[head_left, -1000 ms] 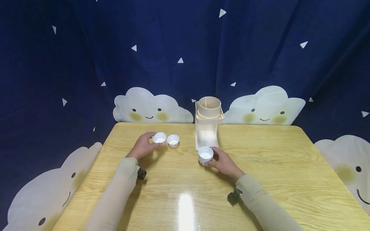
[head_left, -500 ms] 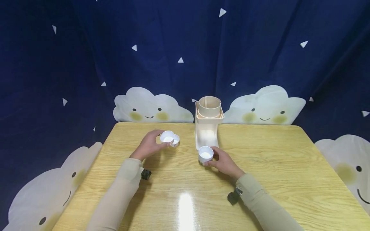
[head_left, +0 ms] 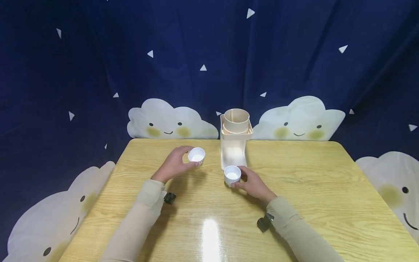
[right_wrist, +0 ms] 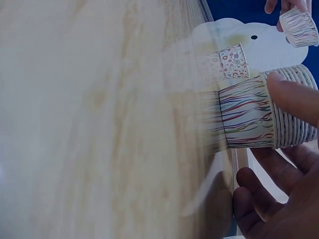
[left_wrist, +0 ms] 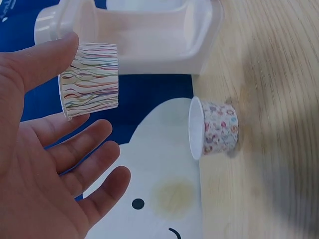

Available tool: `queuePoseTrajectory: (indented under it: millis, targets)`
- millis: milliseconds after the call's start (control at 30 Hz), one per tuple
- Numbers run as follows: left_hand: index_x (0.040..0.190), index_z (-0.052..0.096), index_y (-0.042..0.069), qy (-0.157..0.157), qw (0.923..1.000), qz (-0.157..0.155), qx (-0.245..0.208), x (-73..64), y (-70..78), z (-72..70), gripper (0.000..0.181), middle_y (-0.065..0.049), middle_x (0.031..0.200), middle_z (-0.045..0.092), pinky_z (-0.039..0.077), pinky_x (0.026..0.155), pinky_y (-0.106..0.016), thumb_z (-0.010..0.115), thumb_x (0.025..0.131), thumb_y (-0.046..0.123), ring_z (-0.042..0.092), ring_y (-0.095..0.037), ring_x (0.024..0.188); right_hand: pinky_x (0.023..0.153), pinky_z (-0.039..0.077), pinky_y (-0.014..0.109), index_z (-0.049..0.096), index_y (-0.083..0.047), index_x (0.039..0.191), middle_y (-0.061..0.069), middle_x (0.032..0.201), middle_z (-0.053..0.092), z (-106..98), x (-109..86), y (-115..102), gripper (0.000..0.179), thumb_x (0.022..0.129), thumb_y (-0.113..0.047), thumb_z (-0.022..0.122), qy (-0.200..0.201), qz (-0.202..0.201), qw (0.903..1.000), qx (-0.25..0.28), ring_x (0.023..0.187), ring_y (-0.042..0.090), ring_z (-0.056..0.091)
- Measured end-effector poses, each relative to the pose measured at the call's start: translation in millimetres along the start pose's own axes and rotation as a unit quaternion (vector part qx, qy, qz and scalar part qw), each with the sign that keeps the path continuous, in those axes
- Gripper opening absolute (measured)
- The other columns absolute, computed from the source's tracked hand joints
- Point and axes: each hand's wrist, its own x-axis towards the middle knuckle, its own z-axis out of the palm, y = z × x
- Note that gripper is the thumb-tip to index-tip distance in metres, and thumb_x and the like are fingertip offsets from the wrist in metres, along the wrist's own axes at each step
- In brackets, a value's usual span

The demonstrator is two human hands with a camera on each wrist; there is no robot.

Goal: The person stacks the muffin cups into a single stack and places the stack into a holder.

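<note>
My left hand [head_left: 175, 165] pinches a white paper baking cup [left_wrist: 92, 77] with coloured wavy lines, thumb on one side and fingers on the other. It is held above the table. A second baking cup [left_wrist: 219, 127], patterned in small red and pink motifs, stands on the wood below; in the head view the held cup mostly hides it. With thumb and fingers, my right hand [head_left: 253, 185] grips a stack of nested baking cups [right_wrist: 259, 109] with wavy lines, upright on the table.
A cream-coloured stand [head_left: 233, 145] with a round, open-topped holder [head_left: 237, 122] sits at the back of the wooden table [head_left: 294, 174], just behind the stack. Behind the table hangs a dark blue curtain [head_left: 183, 32] with white triangles and clouds.
My left hand has moved right with its cup, from beside the patterned cup to over it, covering it in the head view. My right hand and the stack stay in place.
</note>
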Motion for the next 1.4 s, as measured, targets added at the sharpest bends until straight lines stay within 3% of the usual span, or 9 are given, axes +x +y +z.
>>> queuePoseTrajectory:
  millis: [533,867,1033,1400]
  targets:
    - [0.125,0.065,0.009,-0.009,0.9999,0.007,0.000,8.6,23.5,8.1,0.052,-0.010,0.125,0.068,0.051,0.095,-0.044,0.080,0.080,0.031,0.063,-0.026,0.111,0.113,0.041,0.054,0.056,-0.004,0.134,0.018,0.130,0.064,0.0,0.0,1.3,0.064,0.078,-0.018,0.083,0.002,-0.010,0.9999,-0.003,0.129,0.039,0.056]
    - [0.126,0.065,0.013,-0.035,0.9989,0.026,-0.019,13.6,39.2,27.6,0.053,-0.006,0.126,0.067,0.051,0.096,-0.043,0.081,0.079,0.031,0.062,-0.023,0.111,0.113,0.042,0.052,0.055,-0.004,0.134,0.018,0.130,0.064,0.4,-0.4,0.1,0.063,0.080,-0.018,0.082,0.002,-0.014,0.9999,-0.003,0.129,0.038,0.056]
    - [0.127,0.064,0.013,-0.046,0.9983,0.035,-0.013,16.1,46.4,32.5,0.053,-0.006,0.128,0.067,0.050,0.102,-0.043,0.081,0.080,0.030,0.061,-0.025,0.117,0.112,0.043,0.051,0.054,-0.007,0.135,0.015,0.131,0.063,1.0,-0.3,-1.3,0.064,0.080,-0.019,0.082,0.001,0.002,1.0000,0.000,0.129,0.036,0.057]
    - [0.131,0.062,0.013,-0.070,0.9958,0.059,-0.006,17.5,58.5,40.8,0.055,-0.006,0.131,0.066,0.048,0.107,-0.044,0.079,0.083,0.033,0.060,-0.025,0.124,0.112,0.042,0.052,0.054,-0.004,0.134,0.017,0.130,0.064,1.9,-1.3,0.6,0.062,0.080,-0.017,0.082,0.002,-0.013,0.9999,0.006,0.128,0.037,0.057]
